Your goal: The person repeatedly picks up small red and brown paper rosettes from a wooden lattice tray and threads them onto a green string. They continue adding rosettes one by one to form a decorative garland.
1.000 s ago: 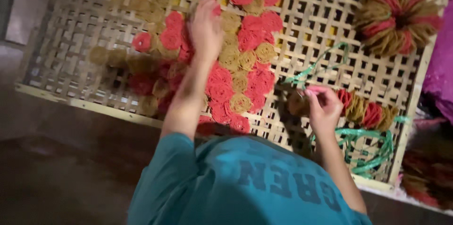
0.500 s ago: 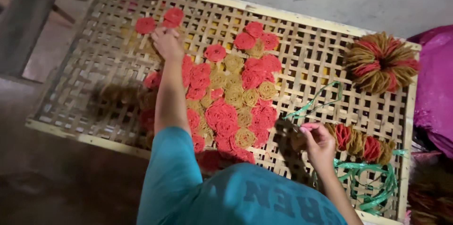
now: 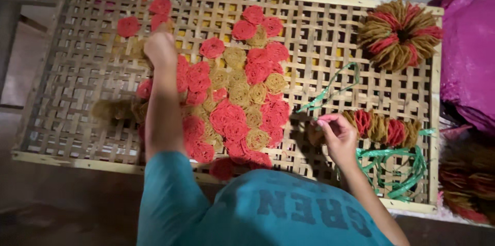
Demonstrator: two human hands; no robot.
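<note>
a good share of the woven bamboo tray point(image 3: 77, 96) is already covered with flat red and tan spirals point(image 3: 234, 104), though the left side and right stretch look bare, and a tied bundle of spirals point(image 3: 384, 126) and a round bunch point(image 3: 398, 33) wait unspread. the left hand point(image 3: 160, 47) reaches to the far spirals, fingers curled down on one, grip hidden. the right hand point(image 3: 335, 133) pinches the bundle's end, fingers closed, beside loose green plastic strips point(image 3: 397, 166).
</note>
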